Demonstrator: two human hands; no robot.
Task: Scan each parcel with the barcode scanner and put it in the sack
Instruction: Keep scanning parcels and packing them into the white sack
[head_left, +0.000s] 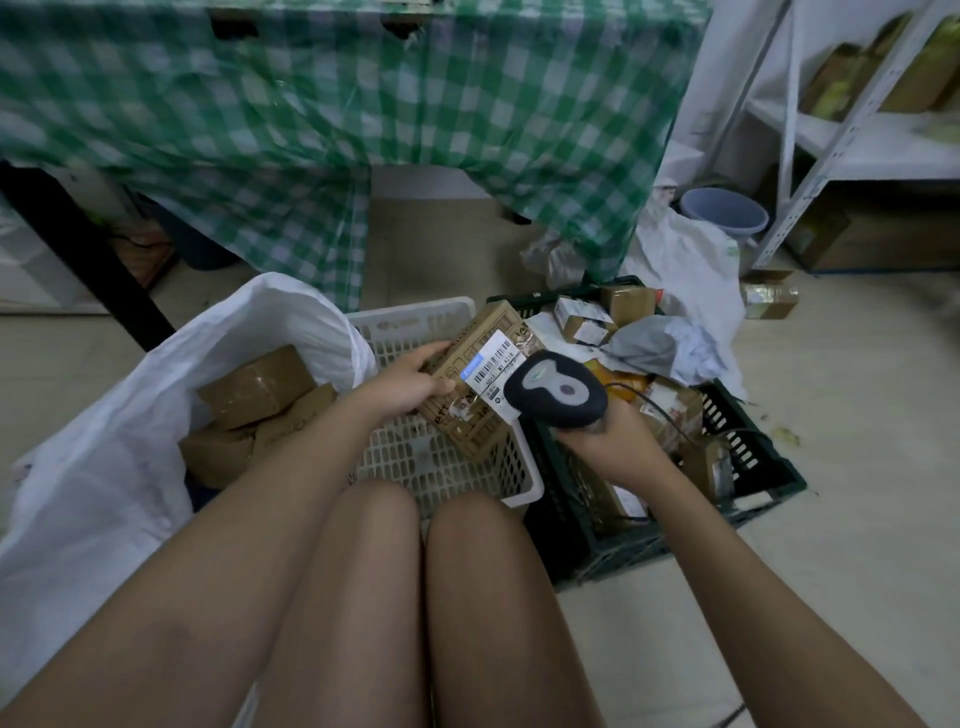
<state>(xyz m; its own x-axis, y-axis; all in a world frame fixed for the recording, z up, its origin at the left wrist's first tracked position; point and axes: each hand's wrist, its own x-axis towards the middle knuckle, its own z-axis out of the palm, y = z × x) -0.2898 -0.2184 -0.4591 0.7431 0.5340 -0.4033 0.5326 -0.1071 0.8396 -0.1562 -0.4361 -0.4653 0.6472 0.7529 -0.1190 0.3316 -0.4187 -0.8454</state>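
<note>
Brown cardboard parcel (475, 382) held up over the white basket (415, 332), label facing the barcode scanner (555, 391).

Her left hand (410, 384) grips the parcel by its near end, thumb on top beside the white barcode label (491, 366), fingers curled underneath. Her right hand (610, 439) is wrapped round the scanner's handle, its dark head just beside the label, a cable trailing into the dark green crate (748, 467) of unsorted parcels on her right. On her left the white sack (130, 415) stands open with several brown boxes (254, 387) already inside. A green checked tablecloth (363, 93) hangs behind.
</note>
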